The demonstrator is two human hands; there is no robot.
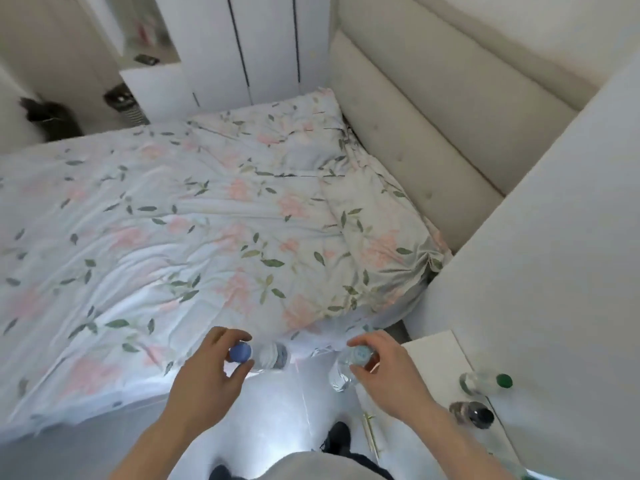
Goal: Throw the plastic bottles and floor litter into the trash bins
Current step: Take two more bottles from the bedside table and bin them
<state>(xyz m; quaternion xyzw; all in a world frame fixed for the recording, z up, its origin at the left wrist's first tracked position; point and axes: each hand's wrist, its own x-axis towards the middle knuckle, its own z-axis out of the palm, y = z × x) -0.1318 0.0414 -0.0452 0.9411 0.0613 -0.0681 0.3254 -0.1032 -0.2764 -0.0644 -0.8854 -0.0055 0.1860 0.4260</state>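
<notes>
A bed (180,216) with a rumpled floral sheet fills the room. Just beside its near edge, above glossy pale floor (277,420), the left hand (207,372) pinches a clear blue-capped bottle (268,356); the right hand (384,368) grips a clear pale-capped bottle (341,374).

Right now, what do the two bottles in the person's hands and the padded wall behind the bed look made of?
Blue-capped clear bottle, held by the left hand: likely thin glossy plastic, see-through.
Pale-capped clear bottle, held by the right hand: the same.
Cream padded headboard: possibly matte leatherette or fabric, with soft horizontal seams.
</notes>
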